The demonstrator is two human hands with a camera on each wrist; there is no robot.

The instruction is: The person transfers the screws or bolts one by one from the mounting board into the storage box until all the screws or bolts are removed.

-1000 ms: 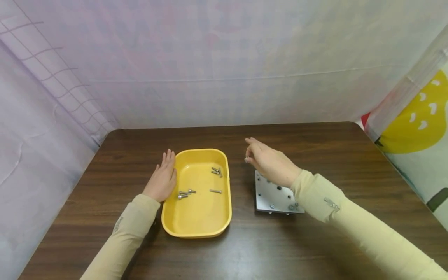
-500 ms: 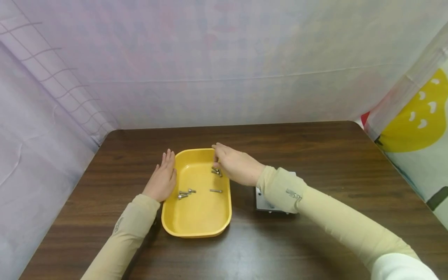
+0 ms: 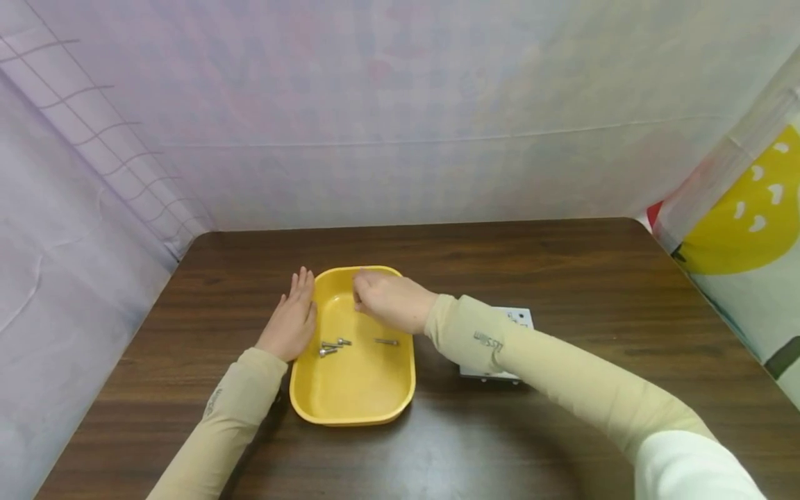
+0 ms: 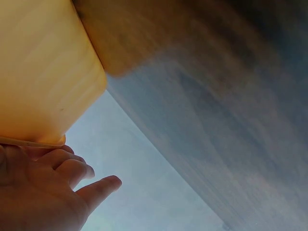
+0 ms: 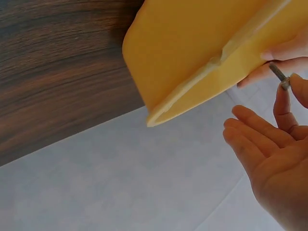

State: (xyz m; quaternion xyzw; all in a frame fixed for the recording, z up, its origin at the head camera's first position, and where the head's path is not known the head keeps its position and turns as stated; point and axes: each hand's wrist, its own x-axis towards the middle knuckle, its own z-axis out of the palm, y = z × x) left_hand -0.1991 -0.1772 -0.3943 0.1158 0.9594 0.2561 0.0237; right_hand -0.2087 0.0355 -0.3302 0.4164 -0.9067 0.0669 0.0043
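Observation:
A yellow tray (image 3: 350, 399) stands on the table with loose metal bolts in it. My left hand (image 3: 289, 321) rests against its left rim with fingers extended; in the left wrist view this hand (image 4: 43, 187) touches the tray wall (image 4: 43, 72) from outside. My right hand (image 3: 394, 298) is over the tray's far right part. In the right wrist view the right hand's (image 5: 274, 149) thumb and index finger pinch a small bolt (image 5: 277, 71), and its other fingers are spread. Several bolts (image 3: 329, 347) lie at the tray's left, and one bolt (image 3: 387, 342) lies at its right.
A silver metal plate (image 3: 515, 317) with small holes or fasteners lies right of the tray, partly hidden under the right forearm. The dark wooden table (image 3: 250, 253) ends at a pale curtain (image 3: 400, 180).
My right hand has moved left from above the metal plate to over the tray, covering the spot where the far right bolts lay. My left hand and the tray have stayed in place.

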